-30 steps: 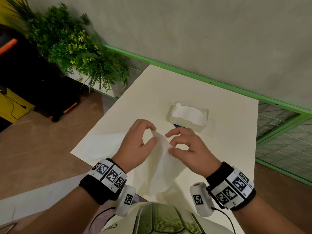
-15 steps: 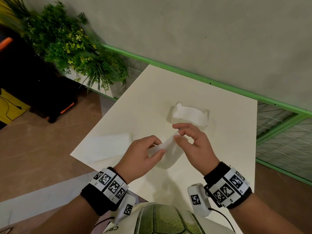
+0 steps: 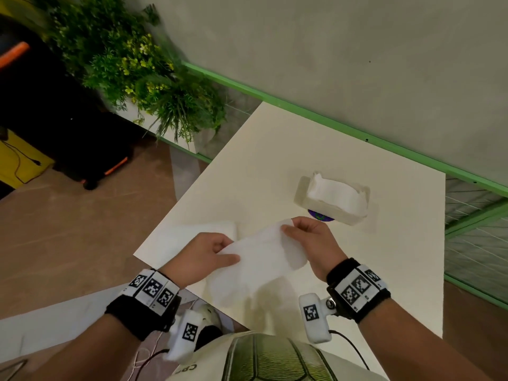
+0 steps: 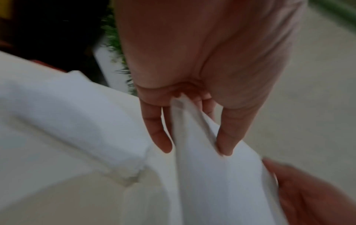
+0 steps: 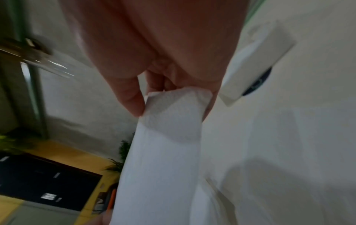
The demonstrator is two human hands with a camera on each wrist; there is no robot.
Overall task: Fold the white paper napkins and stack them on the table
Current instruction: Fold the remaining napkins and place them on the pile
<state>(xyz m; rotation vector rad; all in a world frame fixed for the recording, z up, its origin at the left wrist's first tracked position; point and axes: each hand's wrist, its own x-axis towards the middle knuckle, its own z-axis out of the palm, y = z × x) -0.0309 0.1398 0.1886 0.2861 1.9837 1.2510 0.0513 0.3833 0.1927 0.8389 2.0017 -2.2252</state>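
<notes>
Left hand [image 3: 202, 257] and right hand [image 3: 312, 239] both pinch one napkin [image 3: 261, 259] above the desk [image 3: 275, 160], near the napkin box [image 3: 334, 199].

A white napkin [image 4: 215, 175] is pinched between thumb and fingers of the left hand [image 4: 202, 76]; folded napkins [image 4: 73, 118] lie at the tabletop [image 4: 57, 197] edge.

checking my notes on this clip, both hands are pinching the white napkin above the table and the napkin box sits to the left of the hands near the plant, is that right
Not quite. The napkin box sits beyond the right hand, on the far right part of the table, not on the left near the plant. The head view shows it. The rest holds: the left hand and right hand both pinch the white napkin above the table.
</notes>
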